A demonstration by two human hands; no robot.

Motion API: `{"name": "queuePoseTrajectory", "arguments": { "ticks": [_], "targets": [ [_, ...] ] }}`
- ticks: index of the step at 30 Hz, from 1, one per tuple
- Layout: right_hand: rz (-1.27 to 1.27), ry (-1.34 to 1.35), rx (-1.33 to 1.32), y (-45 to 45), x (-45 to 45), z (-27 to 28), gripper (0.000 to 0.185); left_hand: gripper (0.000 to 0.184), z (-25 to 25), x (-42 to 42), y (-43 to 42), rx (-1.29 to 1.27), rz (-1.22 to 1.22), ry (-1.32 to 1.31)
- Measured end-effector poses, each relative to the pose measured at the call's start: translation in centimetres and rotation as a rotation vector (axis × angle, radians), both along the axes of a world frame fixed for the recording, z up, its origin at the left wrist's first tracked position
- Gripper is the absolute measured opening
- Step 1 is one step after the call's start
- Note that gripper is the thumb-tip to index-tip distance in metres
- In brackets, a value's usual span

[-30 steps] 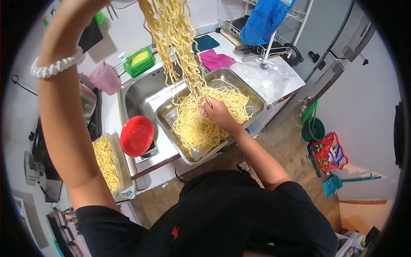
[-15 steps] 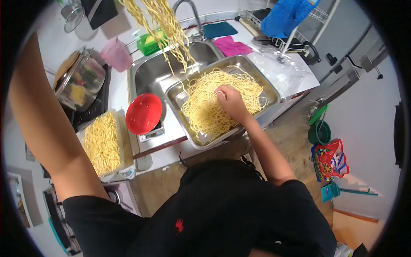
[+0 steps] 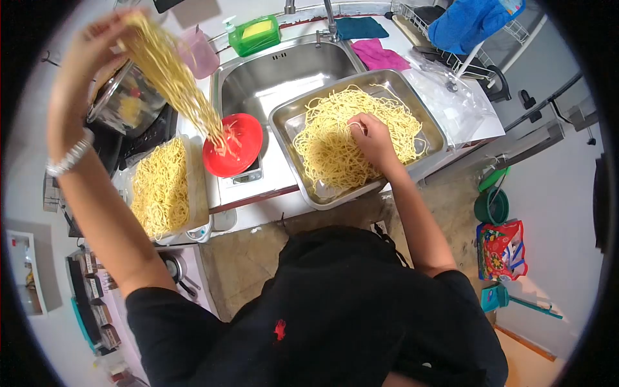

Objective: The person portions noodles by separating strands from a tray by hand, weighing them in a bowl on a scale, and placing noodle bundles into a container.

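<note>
High at the upper left, my left hand (image 3: 103,39) is closed round a long bunch of yellow noodles (image 3: 171,68). The strands hang down at a slant, and their lower ends reach the red bowl (image 3: 225,158), which rests on a small kitchen scale (image 3: 248,175). Over on the right, my right hand (image 3: 375,140) is closed at the noodle heap (image 3: 332,145) in a metal tray (image 3: 293,169), with a strand showing at its fingers. Left of the bowl, a clear plastic container (image 3: 198,193) is filled with more noodles.
Behind the tray is a steel sink (image 3: 248,87) with a faucet (image 3: 331,22). A glass pot (image 3: 129,106) and a pink pitcher (image 3: 201,55) stand at the left. A pink cloth (image 3: 379,55), plastic bag (image 3: 445,97) and dish rack (image 3: 474,61) lie to the right.
My left hand has come into view with its noodle bunch, which has moved left and down from over the sink to the red bowl. My right hand stays at the tray.
</note>
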State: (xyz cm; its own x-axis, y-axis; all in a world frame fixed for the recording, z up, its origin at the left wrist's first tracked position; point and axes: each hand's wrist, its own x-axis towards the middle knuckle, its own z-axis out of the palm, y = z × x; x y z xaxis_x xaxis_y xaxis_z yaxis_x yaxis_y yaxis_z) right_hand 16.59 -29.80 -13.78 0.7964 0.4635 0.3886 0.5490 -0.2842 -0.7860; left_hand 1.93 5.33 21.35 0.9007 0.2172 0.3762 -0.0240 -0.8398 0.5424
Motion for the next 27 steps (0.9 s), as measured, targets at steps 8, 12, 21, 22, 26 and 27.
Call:
{"name": "queuePoseTrajectory", "arguments": {
  "ticks": [8, 12, 21, 22, 26, 27],
  "targets": [
    [-0.01, 0.078, -0.003, 0.0, -0.3, 0.6, 0.01, 0.016, -16.6, -2.3, -1.1, -0.318, 0.056, 0.282],
    [-0.007, 0.093, 0.018, -0.1, -0.5, 0.7, 0.009, 0.017, -19.2, -2.9, -2.5, -0.444, 0.183, 0.326],
    [-0.006, 0.058, -0.047, -0.1, -0.3, 0.6, 0.012, 0.019, -19.5, -2.8, -3.3, 0.131, 0.364, -0.129],
    [-0.003, 0.063, -0.046, -0.2, -0.3, 0.7, 0.012, 0.019, -19.7, -2.6, -4.0, 0.06, 0.349, -0.017],
    [0.0, 0.104, -0.096, -0.3, -0.4, 1.0, 0.011, 0.02, -21.2, -2.9, -5.1, -0.313, 0.174, 0.303],
    [-0.002, 0.104, -0.08, -0.2, -0.3, 0.9, 0.012, 0.02, -21.7, -2.7, -4.6, -0.396, 0.155, 0.325]
  ]
}}
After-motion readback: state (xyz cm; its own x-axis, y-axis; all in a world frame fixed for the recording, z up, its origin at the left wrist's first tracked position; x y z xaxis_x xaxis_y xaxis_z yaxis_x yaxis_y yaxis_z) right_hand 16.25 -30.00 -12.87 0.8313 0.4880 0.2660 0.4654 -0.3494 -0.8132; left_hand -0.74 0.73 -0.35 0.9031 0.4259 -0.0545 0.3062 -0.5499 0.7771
